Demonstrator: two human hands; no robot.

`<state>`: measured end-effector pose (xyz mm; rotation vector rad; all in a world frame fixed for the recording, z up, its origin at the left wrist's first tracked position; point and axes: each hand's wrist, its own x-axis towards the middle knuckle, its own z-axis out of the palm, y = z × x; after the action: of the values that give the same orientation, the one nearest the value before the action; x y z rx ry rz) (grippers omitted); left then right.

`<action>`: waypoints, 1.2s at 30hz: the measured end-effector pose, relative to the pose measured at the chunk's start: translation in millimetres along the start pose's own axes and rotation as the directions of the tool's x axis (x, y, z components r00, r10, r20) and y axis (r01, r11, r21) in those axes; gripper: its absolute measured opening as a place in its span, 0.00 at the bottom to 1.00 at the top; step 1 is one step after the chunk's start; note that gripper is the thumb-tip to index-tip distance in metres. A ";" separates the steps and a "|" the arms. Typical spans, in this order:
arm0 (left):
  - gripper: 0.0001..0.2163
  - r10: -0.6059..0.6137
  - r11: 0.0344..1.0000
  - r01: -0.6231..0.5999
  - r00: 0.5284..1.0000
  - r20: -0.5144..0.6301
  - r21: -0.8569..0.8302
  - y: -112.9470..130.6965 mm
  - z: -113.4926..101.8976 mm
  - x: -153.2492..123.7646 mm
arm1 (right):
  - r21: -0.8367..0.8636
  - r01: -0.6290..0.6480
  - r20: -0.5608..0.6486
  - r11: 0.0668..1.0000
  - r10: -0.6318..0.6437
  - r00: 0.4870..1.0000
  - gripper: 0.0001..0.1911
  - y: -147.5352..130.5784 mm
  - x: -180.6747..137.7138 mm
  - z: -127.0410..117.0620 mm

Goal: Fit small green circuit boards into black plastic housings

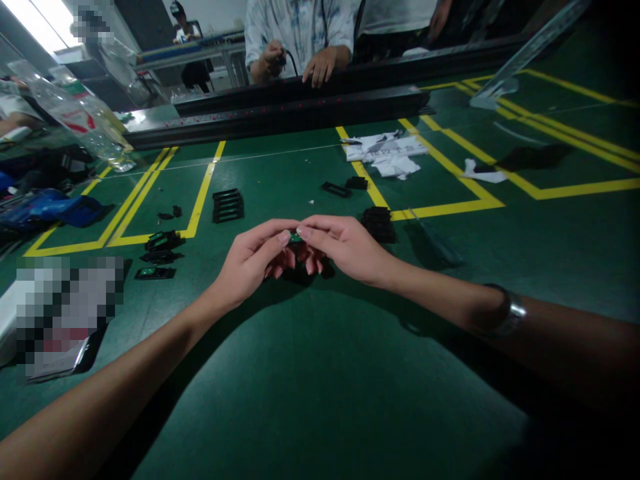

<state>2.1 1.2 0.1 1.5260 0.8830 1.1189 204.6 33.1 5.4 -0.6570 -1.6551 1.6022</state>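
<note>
My left hand and my right hand meet just above the green table, both pinched on a small black part with a green insert held between the fingertips. Most of the part is hidden by my fingers. A stack of black parts lies just right of my right hand. Another stack of black frames sits behind my left hand. Several black parts with green inserts lie to the left.
Yellow tape lines mark boxes on the table. White papers and loose black pieces lie further back. A plastic bottle stands far left, a black rail crosses behind, and a person's hands rest beyond it.
</note>
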 end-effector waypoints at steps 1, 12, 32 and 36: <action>0.13 0.000 1.000 0.000 1.000 -0.001 0.003 0.0 -0.1 -0.1 | 0.000 0.000 0.000 1.000 0.000 1.000 0.17 0.3 -0.1 -0.1; 0.12 -0.001 1.000 0.001 1.000 -0.007 0.009 -0.2 0.3 0.3 | 0.005 0.013 0.001 1.000 -0.013 1.000 0.16 1.4 0.3 -0.3; 0.15 0.034 0.999 -0.034 0.999 0.012 0.015 -0.2 -1.0 -1.4 | 0.076 0.032 0.062 0.997 -0.037 0.997 0.15 2.0 1.2 -4.8; 0.14 0.036 0.998 -0.037 0.999 0.005 0.058 2.0 -0.3 -1.3 | 0.082 0.048 0.081 0.995 -0.055 0.995 0.14 3.0 1.3 -5.7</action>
<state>1.4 -0.4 1.7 1.5968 0.8949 1.1251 207.9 38.0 2.4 -0.5090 -1.6446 1.6695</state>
